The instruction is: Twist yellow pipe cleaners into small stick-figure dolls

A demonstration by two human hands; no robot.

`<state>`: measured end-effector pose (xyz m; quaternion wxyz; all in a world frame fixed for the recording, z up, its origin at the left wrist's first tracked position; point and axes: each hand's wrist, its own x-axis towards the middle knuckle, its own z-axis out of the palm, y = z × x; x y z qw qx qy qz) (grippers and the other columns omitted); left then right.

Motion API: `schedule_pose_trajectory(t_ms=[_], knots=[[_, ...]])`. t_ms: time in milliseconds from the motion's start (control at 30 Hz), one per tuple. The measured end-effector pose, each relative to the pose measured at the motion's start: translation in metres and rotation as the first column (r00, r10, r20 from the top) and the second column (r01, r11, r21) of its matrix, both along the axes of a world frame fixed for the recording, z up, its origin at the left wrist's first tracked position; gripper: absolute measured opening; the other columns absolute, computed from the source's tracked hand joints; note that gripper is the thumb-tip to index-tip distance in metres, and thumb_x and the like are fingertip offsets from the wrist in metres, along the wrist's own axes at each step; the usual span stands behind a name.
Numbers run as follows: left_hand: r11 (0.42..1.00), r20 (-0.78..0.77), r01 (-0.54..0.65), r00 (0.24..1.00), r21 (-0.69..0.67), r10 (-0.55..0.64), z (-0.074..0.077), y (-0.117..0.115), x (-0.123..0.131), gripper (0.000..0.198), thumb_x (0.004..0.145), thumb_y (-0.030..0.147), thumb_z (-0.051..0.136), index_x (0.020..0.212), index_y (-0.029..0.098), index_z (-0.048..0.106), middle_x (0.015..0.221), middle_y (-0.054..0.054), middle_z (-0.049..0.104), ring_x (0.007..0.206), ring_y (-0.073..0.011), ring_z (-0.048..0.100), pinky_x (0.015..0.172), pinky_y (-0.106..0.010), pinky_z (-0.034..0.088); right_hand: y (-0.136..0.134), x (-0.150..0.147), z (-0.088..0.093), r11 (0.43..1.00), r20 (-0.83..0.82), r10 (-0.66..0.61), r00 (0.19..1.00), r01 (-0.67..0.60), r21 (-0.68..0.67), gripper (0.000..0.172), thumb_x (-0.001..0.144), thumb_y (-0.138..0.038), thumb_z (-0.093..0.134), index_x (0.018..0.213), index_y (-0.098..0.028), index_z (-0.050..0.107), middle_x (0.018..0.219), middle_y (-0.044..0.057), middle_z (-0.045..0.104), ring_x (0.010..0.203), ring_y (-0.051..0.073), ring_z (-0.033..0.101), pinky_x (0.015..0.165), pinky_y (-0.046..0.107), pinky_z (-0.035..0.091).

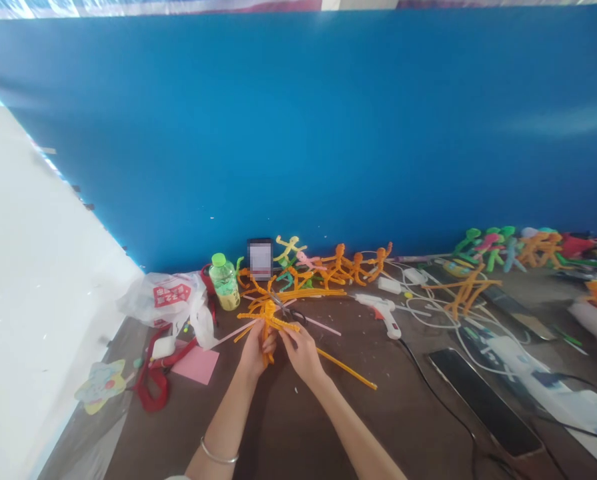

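Observation:
An orange pipe-cleaner figure (269, 313) is held upright over the dark table, its arms spread sideways. My left hand (255, 348) is closed round its lower body, and the legs poke out below the fingers. With fingertips pinched, my right hand (301, 350) grips the end of the figure's arm on the right. Just behind the hands lie scissors (288, 310), partly covered by orange stems. A loose orange pipe cleaner (348, 369) stretches out to the right of my right hand. More orange pipe cleaners (308, 293) lie in a bundle behind.
Finished figures (341, 263) stand along the blue wall. A green-capped bottle (224, 283) and a plastic bag (165, 300) are at left. On the right lie a glue gun (383, 312), a phone (483, 400), a power strip (543, 387) and cables. Another person's hand (595, 320) shows at far right.

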<state>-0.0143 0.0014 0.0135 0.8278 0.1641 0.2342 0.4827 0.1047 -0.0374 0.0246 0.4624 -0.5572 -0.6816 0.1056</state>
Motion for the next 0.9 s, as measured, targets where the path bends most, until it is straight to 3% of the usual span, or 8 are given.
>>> schedule_pose_trajectory(t_ms=[233,400,500,567,600,667,800,900], knots=[[0.996,-0.063,-0.092,0.994,0.009,0.092,0.001,0.001,-0.004,0.026,0.073,0.032,0.060,0.069,0.016,0.041,0.055,0.007,0.039,0.035,0.0004,0.025,0.032,-0.011,0.016,-0.023,0.008,-0.004,0.998,0.171,0.006,0.985,0.005,-0.061,0.026,0.086,-0.022,0.043,0.107,-0.021,0.058,0.097,0.010,0.060,0.093,0.024,0.054,0.081,0.041,0.045],[0.995,0.017,-0.088,0.996,-0.046,0.089,0.004,0.001,-0.007,0.024,0.072,0.029,0.061,0.070,0.016,0.042,0.057,0.006,0.042,0.035,0.0001,0.027,0.032,-0.011,0.017,-0.065,0.016,-0.001,0.984,0.283,-0.164,0.945,0.177,-0.021,0.033,0.086,-0.023,0.045,0.117,-0.016,0.052,0.112,0.015,0.054,0.106,0.029,0.047,0.088,0.048,0.038],[0.994,0.038,-0.079,0.996,-0.073,0.082,0.010,-0.001,-0.007,0.021,0.073,0.028,0.060,0.071,0.016,0.044,0.057,0.006,0.042,0.035,-0.0003,0.026,0.032,-0.012,0.020,-0.099,0.012,0.001,0.980,0.092,-0.167,0.982,0.175,-0.091,0.032,0.084,-0.027,0.048,0.115,-0.019,0.054,0.108,0.014,0.056,0.102,0.028,0.050,0.088,0.048,0.038],[0.992,0.034,-0.099,0.994,-0.080,0.102,0.015,-0.004,-0.005,0.019,0.073,0.028,0.059,0.071,0.016,0.045,0.058,0.006,0.043,0.035,-0.0005,0.026,0.032,-0.013,0.021,-0.119,0.006,0.000,0.965,-0.222,-0.089,0.971,0.029,-0.259,0.025,0.084,-0.030,0.049,0.104,-0.020,0.059,0.094,0.011,0.060,0.084,0.022,0.058,0.074,0.038,0.047],[0.991,0.030,-0.111,0.993,-0.081,0.113,0.019,-0.006,-0.005,0.018,0.073,0.027,0.058,0.071,0.015,0.045,0.059,0.006,0.044,0.035,-0.0006,0.026,0.032,-0.013,0.021,-0.126,0.003,-0.001,0.930,-0.411,-0.103,0.906,-0.059,-0.362,0.024,0.083,-0.034,0.050,0.098,-0.019,0.061,0.083,0.009,0.062,0.067,0.018,0.058,0.061,0.033,0.049],[0.988,0.026,-0.135,0.990,-0.076,0.137,0.027,-0.011,-0.004,0.017,0.073,0.028,0.058,0.071,0.015,0.046,0.060,0.005,0.046,0.035,-0.0005,0.027,0.032,-0.013,0.022,-0.134,0.000,-0.004,0.865,-0.727,-0.258,0.637,-0.183,-0.467,0.030,0.080,-0.043,0.053,0.093,-0.017,0.061,0.078,0.008,0.063,0.048,0.012,0.051,0.042,0.026,0.044],[0.982,-0.032,-0.185,0.982,-0.031,0.184,0.046,-0.025,-0.006,0.017,0.071,0.027,0.059,0.071,0.015,0.048,0.064,0.003,0.052,0.035,-0.0004,0.030,0.033,-0.014,0.023,-0.126,0.010,-0.005,0.895,-0.905,-0.422,0.045,-0.138,-0.424,0.024,0.069,-0.038,0.067,0.079,-0.017,0.063,0.086,0.007,0.065,0.051,0.008,0.049,0.048,0.022,0.047],[0.968,-0.132,-0.250,0.961,-0.025,0.245,0.056,-0.039,-0.009,0.018,0.068,0.028,0.063,0.072,0.015,0.050,0.063,0.003,0.054,0.037,-0.0019,0.035,0.035,-0.015,0.026,-0.112,0.024,0.000,0.913,-0.908,-0.402,-0.120,-0.122,-0.388,0.020,0.063,-0.029,0.073,0.077,-0.016,0.066,0.087,0.005,0.064,0.054,0.006,0.049,0.048,0.017,0.048]])
